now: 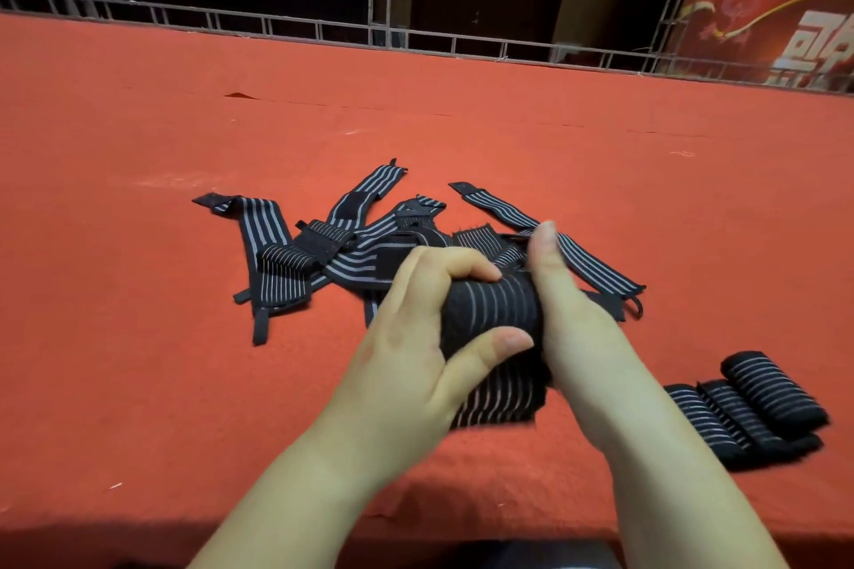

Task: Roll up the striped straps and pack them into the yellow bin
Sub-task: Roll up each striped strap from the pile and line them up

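Striped strap in hand: a half-rolled black strap with thin pale stripes (492, 305), held above the red cloth table (138, 245), just nearer than the loose pile; its unrolled tail (503, 402) hangs down toward the table edge.
Left hand (416, 328): fingers curled over the top of the roll, thumb pressed against its front face, so the roll is gripped all round.
Right hand (568, 319): closed against the roll's right end, thumb pointing up; its fingers are hidden behind the roll, but it appears to be clamping the end.
Loose straps (323, 245): a tangled heap lying flat, farther out on the table, not yet rolled.
Finished rolls (748, 416): three tight rolls lying side by side, touching, to the right and near the table edge.
Yellow bin: not in view.
Handling: the strap looks light, soft and stretchy, with a fuzzy grippy surface; unlikely to slip, but it will spring open if let go.
Where to hold: pinch across the roll's ends to keep the layers square, and keep the tail taut while winding.
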